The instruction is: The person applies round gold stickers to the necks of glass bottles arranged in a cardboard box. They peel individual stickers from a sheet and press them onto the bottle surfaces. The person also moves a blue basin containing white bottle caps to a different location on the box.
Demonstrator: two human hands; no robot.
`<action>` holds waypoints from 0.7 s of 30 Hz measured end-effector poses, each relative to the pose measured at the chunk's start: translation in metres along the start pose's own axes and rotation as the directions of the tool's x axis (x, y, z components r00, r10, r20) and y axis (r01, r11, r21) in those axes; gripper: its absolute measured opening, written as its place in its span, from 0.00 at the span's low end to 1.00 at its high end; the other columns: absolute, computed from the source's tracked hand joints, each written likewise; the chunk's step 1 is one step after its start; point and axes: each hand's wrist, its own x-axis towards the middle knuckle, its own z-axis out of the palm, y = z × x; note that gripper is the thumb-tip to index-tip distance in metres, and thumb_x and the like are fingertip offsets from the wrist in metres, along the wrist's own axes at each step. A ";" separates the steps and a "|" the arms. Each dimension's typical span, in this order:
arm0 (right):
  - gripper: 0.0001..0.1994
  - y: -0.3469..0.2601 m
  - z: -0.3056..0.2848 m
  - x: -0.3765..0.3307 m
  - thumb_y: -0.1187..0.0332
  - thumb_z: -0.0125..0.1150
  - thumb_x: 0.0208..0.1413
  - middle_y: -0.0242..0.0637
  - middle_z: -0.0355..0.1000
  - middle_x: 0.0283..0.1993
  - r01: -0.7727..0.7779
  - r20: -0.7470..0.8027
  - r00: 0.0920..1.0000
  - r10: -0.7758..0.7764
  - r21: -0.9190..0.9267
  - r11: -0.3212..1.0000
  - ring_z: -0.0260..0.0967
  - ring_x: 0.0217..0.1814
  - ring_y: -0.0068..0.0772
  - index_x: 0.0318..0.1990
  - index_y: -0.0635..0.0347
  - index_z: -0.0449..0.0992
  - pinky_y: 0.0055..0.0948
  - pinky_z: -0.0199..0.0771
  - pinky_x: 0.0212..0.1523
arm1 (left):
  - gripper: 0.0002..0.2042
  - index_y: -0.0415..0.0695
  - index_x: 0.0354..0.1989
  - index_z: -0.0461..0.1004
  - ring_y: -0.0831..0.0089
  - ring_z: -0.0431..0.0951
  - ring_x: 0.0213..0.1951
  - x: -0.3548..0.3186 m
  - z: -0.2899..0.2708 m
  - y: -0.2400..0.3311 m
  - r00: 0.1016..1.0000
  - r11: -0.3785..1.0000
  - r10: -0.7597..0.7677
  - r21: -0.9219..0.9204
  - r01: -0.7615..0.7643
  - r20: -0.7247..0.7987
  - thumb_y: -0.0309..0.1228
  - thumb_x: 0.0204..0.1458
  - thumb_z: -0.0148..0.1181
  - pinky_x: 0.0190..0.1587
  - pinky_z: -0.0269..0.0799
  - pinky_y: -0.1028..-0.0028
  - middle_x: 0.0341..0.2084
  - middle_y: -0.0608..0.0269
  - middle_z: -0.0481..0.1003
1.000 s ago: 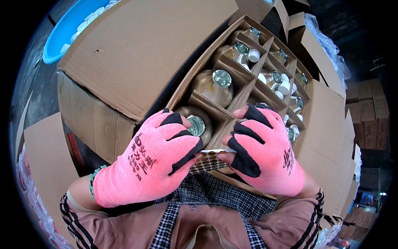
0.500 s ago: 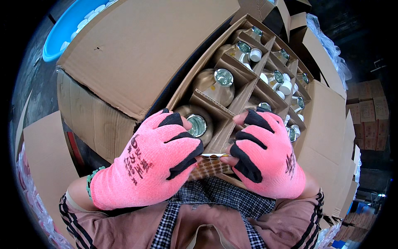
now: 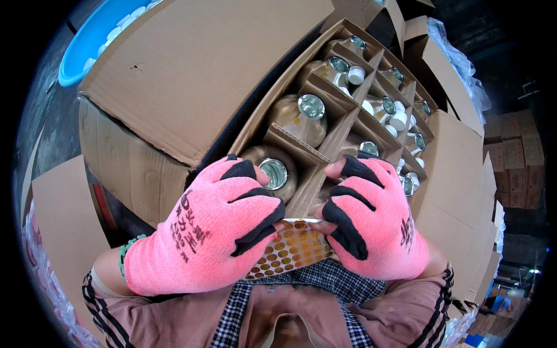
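Note:
Both my hands wear pink gloves with black finger panels and bare fingertips. A sheet of round gold stickers is stretched between them at its upper edge. My left hand pinches the left part of that edge, its thumb and finger closed. On the opposite corner, my right hand grips the sheet the same way. Just beyond the hands stands an open carton with cardboard dividers. Clear glass jars with silvery rims stand in its compartments. The nearest jar is partly covered by my left fingers.
White caps lie among the jars. A wide cardboard flap spreads out at the left, another flap at the right. At the far left is a blue basin of white caps. Stacked cartons stand at the far right.
The sticker sheet has tipped so that more of its gold-dotted face shows. Both hands stay almost in place, still holding its upper edge.

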 end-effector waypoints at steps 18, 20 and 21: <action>0.11 -0.003 -0.007 0.000 0.70 0.62 0.24 0.28 0.70 0.30 0.158 -0.021 0.987 -0.160 -0.085 0.984 0.65 0.47 0.46 0.23 0.53 0.73 0.48 0.57 0.47 | 0.07 0.39 0.23 0.70 0.58 0.71 0.35 0.001 -0.003 -0.003 0.993 0.986 -0.096 -0.129 0.105 0.070 0.19 0.33 0.59 0.37 0.67 0.66 0.22 0.56 0.70; 0.10 -0.001 -0.004 -0.001 0.70 0.62 0.26 0.30 0.71 0.31 0.174 -0.045 0.983 -0.180 -0.114 0.978 0.64 0.47 0.48 0.23 0.53 0.73 0.48 0.57 0.47 | 0.06 0.38 0.24 0.70 0.58 0.71 0.33 0.003 -0.004 -0.005 0.984 0.981 -0.130 -0.127 0.146 0.123 0.20 0.34 0.59 0.37 0.67 0.67 0.22 0.56 0.70; 0.10 0.000 -0.003 -0.003 0.70 0.63 0.26 0.31 0.71 0.31 0.179 -0.056 0.981 -0.188 -0.132 0.975 0.64 0.48 0.48 0.23 0.53 0.73 0.49 0.57 0.47 | 0.06 0.38 0.24 0.70 0.58 0.72 0.33 0.005 -0.004 -0.007 0.978 0.979 -0.142 -0.128 0.162 0.151 0.20 0.35 0.59 0.37 0.67 0.68 0.22 0.56 0.70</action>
